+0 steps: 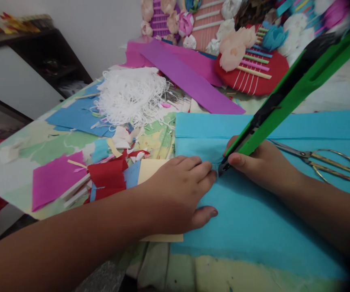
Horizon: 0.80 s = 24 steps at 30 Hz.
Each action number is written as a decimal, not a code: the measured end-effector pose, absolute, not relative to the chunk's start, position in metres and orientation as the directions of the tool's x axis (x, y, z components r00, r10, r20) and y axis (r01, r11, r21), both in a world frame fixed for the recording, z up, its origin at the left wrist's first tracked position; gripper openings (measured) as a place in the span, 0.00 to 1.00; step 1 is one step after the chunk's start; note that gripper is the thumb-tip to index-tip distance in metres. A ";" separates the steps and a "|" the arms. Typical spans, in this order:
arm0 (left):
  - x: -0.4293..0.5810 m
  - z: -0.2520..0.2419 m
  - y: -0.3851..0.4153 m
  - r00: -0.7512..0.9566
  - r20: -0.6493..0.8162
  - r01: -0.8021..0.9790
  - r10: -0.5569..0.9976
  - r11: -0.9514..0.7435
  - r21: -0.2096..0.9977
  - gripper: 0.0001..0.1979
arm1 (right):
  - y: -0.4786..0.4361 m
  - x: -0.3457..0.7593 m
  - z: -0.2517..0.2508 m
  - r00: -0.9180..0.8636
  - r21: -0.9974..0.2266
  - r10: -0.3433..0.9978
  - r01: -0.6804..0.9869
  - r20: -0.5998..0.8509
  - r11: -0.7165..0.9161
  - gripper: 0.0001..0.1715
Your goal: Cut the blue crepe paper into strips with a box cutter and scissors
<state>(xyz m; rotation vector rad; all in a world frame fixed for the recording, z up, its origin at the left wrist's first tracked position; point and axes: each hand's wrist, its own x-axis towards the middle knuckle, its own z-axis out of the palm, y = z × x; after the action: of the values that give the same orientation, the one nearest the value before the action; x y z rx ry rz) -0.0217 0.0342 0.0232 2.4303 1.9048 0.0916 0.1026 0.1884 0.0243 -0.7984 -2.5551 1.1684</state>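
A large sheet of turquoise paper (pixel 254 227) covers the right part of the table, with a fold or cut line running across it near its far edge. My left hand (pixel 182 190) lies on its left side, palm down, fingers flat and thumb out. In my right hand (pixel 254 160) is a green and black utility knife (pixel 287 101), held low and slanting up to the right. Its lower tip meets the paper just beyond my left fingertips. Gold-handled scissors (pixel 330 160) rest on the paper beside my right wrist. A cream card (pixel 163 238) shows partly from beneath my left hand.
White string (pixel 130 95) is heaped at the back left, over blue sheets (pixel 77 117). Magenta paper (pixel 56 178) and red scraps (pixel 108 174) lie left. Behind are a purple strip (pixel 190 79) and a red woven disc (pixel 254 79) with paper flowers. A dark shelf (pixel 41 44) stands far left.
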 end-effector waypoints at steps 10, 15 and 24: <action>-0.021 0.023 0.034 0.233 0.027 0.969 0.972 -0.235 0.079 0.30 | 0.187 0.100 0.024 -0.822 -0.749 0.569 0.365 0.019 0.552 0.31; -0.021 0.024 0.034 0.237 0.022 0.968 0.971 -0.238 0.083 0.30 | 0.187 0.101 0.021 -0.844 -0.750 0.534 0.325 0.045 0.576 0.29; -0.021 0.022 0.034 0.236 0.024 0.968 0.971 -0.237 0.076 0.30 | 0.187 0.101 0.021 -0.840 -0.720 0.538 0.326 0.078 0.612 0.27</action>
<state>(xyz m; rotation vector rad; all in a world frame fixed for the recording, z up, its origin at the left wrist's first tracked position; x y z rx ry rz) -0.0210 0.0341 0.0225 2.4340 1.9116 0.1021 0.1007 0.1868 0.0205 -0.7019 -2.5538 1.0567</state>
